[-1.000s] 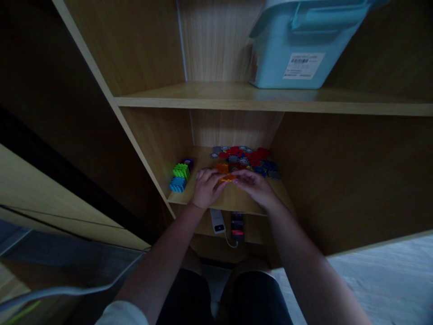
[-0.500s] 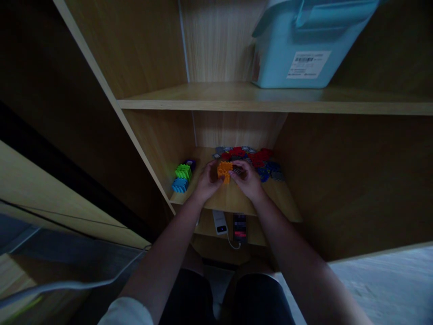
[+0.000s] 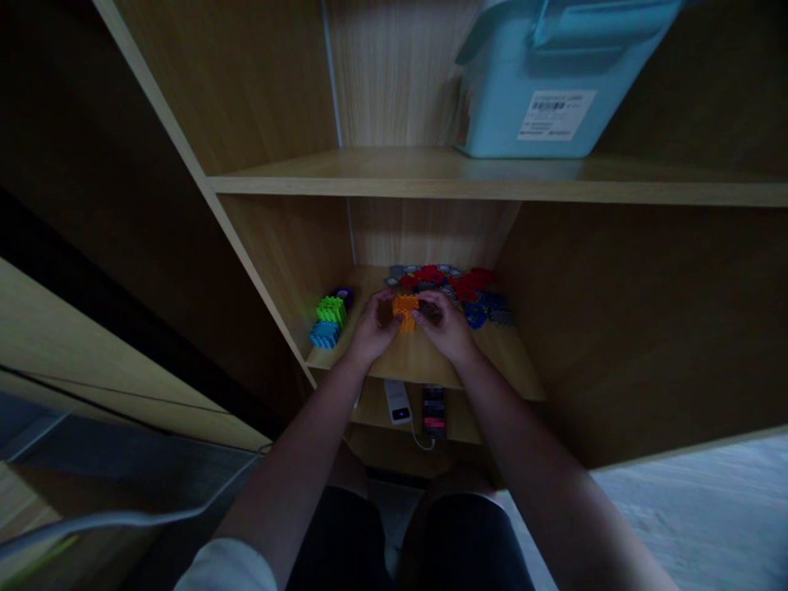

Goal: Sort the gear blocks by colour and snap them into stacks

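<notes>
Between my two hands is an orange cube of interlocking puzzle pieces [image 3: 405, 309], held just above the middle shelf [image 3: 412, 357]. My left hand [image 3: 374, 327] grips its left side, the thumb at the lower front. On the right side, the thumb and fingers of my right hand [image 3: 448, 327] press against it. Behind the hands lies a loose pile of flat pieces, with red pieces [image 3: 471, 284] and blue pieces [image 3: 476, 315] among grey ones. To the left sit a green cube [image 3: 331, 309], a light blue cube [image 3: 325, 333] and a dark purple piece [image 3: 345, 296].
A teal lidded bin [image 3: 535, 90] with a label stands on the upper shelf [image 3: 400, 187]. On the lower shelf, a white power bank [image 3: 397, 402] is cabled to a phone [image 3: 434, 412]. Cabinet walls close in on both sides. A pale cable [image 3: 141, 519] runs at lower left.
Both hands stay on the orange cube, which is turned very slightly. The whole view has shifted a little; the other things lie as before.
</notes>
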`<state>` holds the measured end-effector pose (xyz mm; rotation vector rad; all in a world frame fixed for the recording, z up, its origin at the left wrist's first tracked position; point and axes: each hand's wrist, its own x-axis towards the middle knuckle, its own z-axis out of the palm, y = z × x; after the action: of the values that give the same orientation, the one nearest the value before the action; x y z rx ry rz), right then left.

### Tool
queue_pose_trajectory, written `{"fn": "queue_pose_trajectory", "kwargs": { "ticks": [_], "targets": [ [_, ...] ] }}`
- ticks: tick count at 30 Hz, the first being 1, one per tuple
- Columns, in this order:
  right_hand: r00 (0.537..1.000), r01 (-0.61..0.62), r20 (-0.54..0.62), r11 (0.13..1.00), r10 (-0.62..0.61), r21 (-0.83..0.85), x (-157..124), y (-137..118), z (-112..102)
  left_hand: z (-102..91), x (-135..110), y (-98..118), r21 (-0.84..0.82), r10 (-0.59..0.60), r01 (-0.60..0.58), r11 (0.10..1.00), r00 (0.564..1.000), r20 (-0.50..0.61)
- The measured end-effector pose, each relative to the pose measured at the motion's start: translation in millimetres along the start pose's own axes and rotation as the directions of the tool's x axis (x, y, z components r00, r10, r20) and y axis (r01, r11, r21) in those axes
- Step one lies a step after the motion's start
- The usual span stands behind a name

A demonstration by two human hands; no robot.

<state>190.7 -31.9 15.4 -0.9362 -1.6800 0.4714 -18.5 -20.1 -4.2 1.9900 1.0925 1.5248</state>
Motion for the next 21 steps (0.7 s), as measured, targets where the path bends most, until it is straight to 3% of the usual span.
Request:
{"fn": "queue_pose_trajectory", "kwargs": {
  "ticks": [18,21],
  "targets": [
    [0.999,0.031,0.014,0.996,-0.029,-0.081,-3.5,4.8,1.4,-1.6,-0.1,6.0,-0.027,-0.02,0.02,0.999,1.0,-0.005],
    [0.999,0.015,-0.045,0.991,-0.021,-0.135,-5.1,5.6,-3.4,-1.2,0.3,6.0,-0.054,-0.038,0.038,0.998,0.999,-0.01]
  ]
}}
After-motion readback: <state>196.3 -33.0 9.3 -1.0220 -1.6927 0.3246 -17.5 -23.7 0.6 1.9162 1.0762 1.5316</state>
